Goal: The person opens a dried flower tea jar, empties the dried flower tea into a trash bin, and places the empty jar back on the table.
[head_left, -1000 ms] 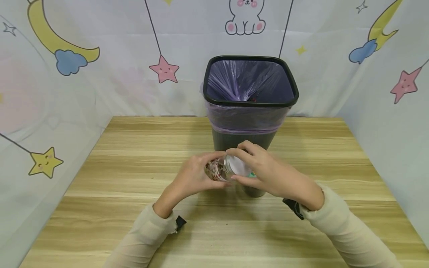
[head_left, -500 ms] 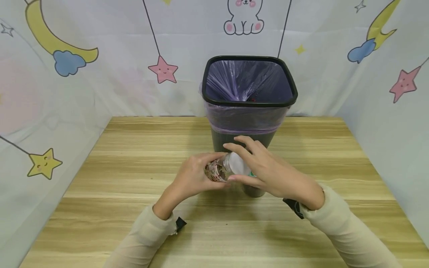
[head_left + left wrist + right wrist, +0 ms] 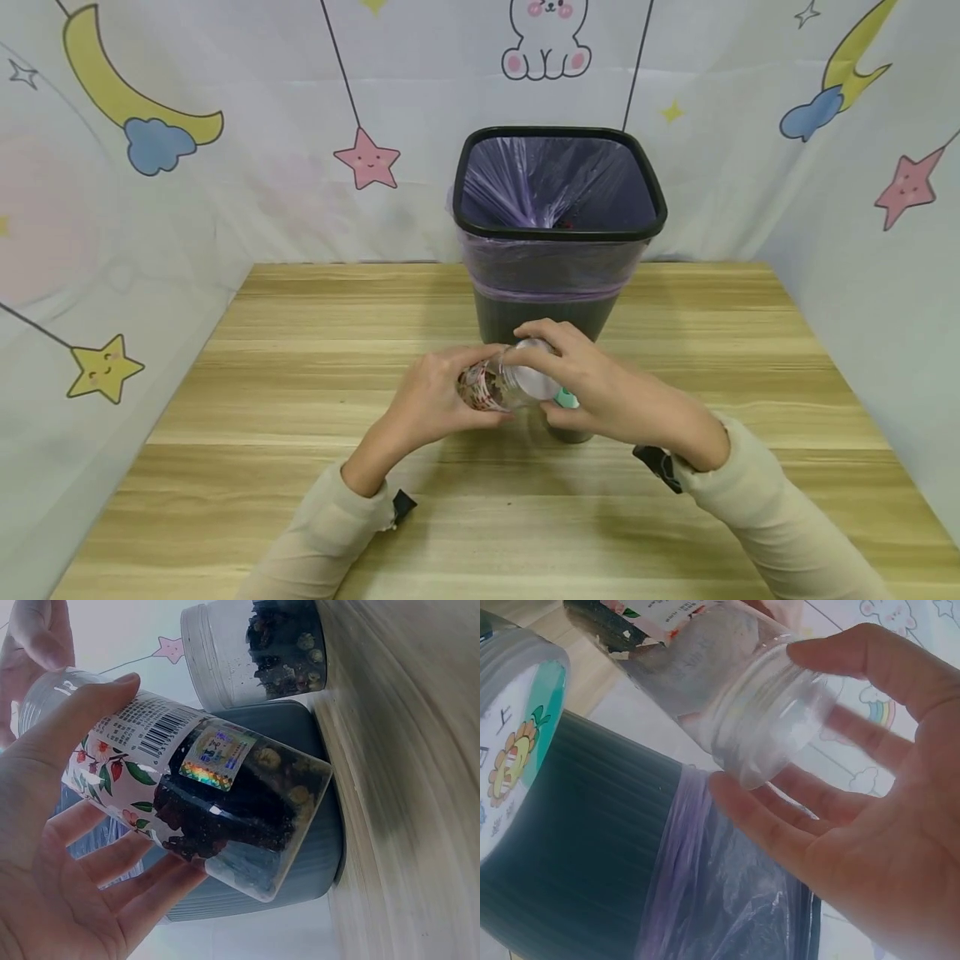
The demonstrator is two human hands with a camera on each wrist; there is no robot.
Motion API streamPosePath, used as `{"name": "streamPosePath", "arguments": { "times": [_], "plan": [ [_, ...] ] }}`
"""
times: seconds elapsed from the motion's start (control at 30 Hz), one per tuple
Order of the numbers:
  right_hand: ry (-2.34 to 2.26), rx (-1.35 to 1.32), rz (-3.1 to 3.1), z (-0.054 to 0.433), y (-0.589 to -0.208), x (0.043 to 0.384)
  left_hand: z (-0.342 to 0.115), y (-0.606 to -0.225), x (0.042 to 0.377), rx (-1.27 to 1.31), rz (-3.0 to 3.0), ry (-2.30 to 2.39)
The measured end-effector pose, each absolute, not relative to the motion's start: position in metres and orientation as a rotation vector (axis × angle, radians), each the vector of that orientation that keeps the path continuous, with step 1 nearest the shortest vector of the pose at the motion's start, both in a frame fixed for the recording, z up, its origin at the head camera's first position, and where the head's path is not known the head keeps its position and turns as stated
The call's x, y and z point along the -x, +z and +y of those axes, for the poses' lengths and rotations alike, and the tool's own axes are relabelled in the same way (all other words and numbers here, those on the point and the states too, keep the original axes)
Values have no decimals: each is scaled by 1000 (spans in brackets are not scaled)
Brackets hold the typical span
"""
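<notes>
A clear plastic jar of dark dried pieces and pale buds, with a floral label, a barcode and a shiny sticker, lies tilted in my left hand. The thumb and fingers grip round its body. At its mouth end, my right hand holds the translucent lid between curled fingers and thumb, slightly blurred. Behind and below that hand stands a second jar with similar contents. Its lid bears a green and white flower label and is partly hidden by the right hand in the head view.
A dark bin with a black rim and a purple liner stands just beyond both hands on the wooden table. White cartoon-printed cloth closes off the back and sides.
My right fingers spread away from the lid half a second ago and are now bent back onto it, the thumb lower. The left hand and its jar stay nearly still.
</notes>
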State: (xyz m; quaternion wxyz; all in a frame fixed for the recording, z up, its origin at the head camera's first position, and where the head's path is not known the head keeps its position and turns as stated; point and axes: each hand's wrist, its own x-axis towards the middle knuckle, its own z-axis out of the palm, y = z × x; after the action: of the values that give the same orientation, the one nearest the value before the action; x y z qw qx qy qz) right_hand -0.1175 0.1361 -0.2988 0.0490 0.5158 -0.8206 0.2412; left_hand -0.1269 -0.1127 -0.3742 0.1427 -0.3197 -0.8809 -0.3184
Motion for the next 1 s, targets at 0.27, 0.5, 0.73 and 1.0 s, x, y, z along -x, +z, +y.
{"name": "streamPosePath", "arguments": {
  "times": [0.27,0.5,0.73,1.0],
  "plan": [
    [759,-1568,-2483,135,-301,119,-113,-374,126,921,-2546,-909],
    [713,-1408,-2543,132,-304,119,-113,-374,125,894,-2553,-904],
    [722,-1478,-2508,135,-306,121,-113,-375,125,886,-2573,-877],
    [804,-1599,-2369,138,-307,124,-113,-373,125,868,-2571,-895]
  ]
}}
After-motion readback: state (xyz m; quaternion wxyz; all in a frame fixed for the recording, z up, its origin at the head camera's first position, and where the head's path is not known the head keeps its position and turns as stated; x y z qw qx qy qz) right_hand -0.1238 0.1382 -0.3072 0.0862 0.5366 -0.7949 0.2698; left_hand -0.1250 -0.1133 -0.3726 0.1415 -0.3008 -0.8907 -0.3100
